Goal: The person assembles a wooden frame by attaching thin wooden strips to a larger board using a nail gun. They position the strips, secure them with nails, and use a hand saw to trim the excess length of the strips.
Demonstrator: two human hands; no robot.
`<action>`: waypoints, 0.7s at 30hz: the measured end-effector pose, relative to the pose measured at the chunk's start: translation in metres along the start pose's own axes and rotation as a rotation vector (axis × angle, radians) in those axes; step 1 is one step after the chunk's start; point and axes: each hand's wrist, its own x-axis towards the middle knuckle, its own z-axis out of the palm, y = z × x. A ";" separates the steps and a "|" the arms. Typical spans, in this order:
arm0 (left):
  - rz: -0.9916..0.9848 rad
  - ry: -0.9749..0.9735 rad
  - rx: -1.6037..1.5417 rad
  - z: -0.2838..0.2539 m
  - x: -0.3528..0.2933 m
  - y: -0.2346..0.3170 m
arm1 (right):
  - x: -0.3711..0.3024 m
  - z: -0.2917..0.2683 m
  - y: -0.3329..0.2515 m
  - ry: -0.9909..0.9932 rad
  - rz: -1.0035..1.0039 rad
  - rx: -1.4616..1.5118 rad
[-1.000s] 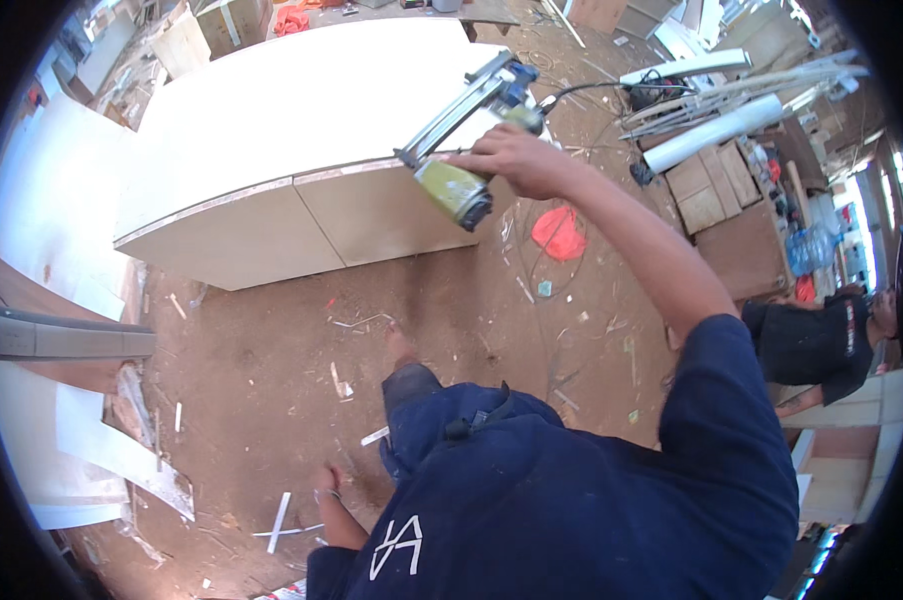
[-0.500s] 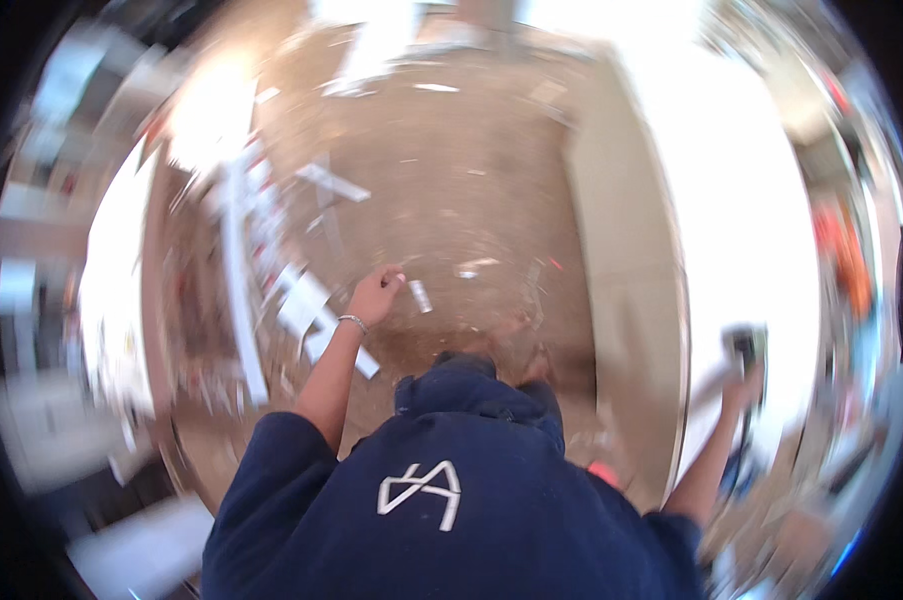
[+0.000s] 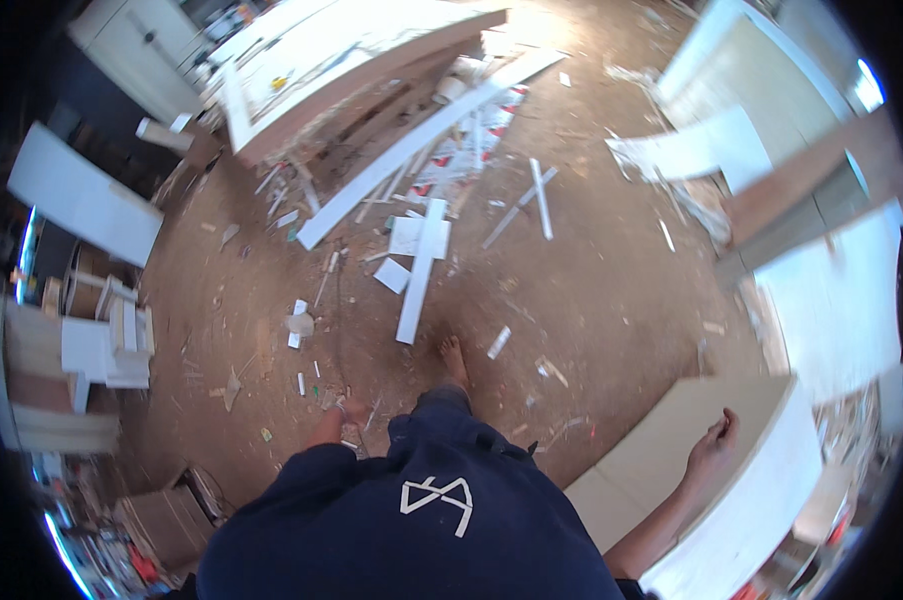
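My right hand (image 3: pixel 713 445) is raised over the tan side of a large white-edged panel box (image 3: pixel 641 455) at the lower right. Its fingers are loosely bent and slightly apart, with nothing visible in them. Low on the left, my left hand (image 3: pixel 349 412) hangs beside my body above the littered floor; it is small and its fingers cannot be made out. A bare foot (image 3: pixel 453 358) steps forward on the brown floor. Just ahead of it lies a white strip (image 3: pixel 423 270) across some white offcuts (image 3: pixel 393 275).
A white-topped workbench (image 3: pixel 351 60) stands far left, with a long white board (image 3: pixel 431 150) leaning by it. White panels (image 3: pixel 831 300) stand along the right. At left are a tilted white board (image 3: pixel 86 195) and stacked white pieces (image 3: pixel 111 350). Scraps litter the floor.
My view has swung left, bringing the workbench into the upper left. My right hand has let go of a dark object it had on the white panel. My left hand has dropped lower.
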 end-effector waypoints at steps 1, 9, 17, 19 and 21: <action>-0.072 0.091 -0.286 -0.003 0.007 -0.002 | 0.017 0.032 -0.047 -0.057 -0.050 0.050; -0.385 0.681 -1.677 -0.070 0.014 -0.088 | 0.040 0.303 -0.415 -0.633 -0.798 0.388; -0.485 1.028 -2.248 -0.192 -0.036 -0.167 | 0.029 0.467 -0.723 -0.996 -1.395 0.371; -0.519 1.092 -2.331 -0.234 -0.043 -0.167 | 0.040 0.513 -0.790 -1.075 -1.372 0.380; -0.509 1.088 -2.409 -0.289 -0.058 -0.176 | 0.049 0.552 -0.844 -1.089 -1.393 0.386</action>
